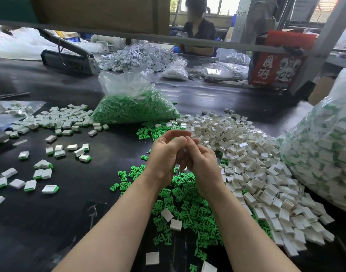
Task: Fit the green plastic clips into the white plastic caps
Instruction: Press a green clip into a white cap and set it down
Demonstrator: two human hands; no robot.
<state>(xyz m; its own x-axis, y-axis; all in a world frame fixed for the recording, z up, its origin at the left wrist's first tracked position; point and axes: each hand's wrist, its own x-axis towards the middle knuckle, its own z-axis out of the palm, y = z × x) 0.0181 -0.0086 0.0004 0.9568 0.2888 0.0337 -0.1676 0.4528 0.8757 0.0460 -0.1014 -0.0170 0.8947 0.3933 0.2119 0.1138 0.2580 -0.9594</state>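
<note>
White characters "国潮" on the red carton (274,69).

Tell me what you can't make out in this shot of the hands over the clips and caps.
Head view only:
- What the left hand and right hand hold: fingers curl together and hide it, only a white sliver shows.
- Clip detail inside the green bag: blurred by plastic.
- Large bag of finished pieces: cut off by the right edge.

Both hands, left hand (165,154) and right hand (200,162), meet above loose green clips (188,205) beside white caps (252,165).
</note>
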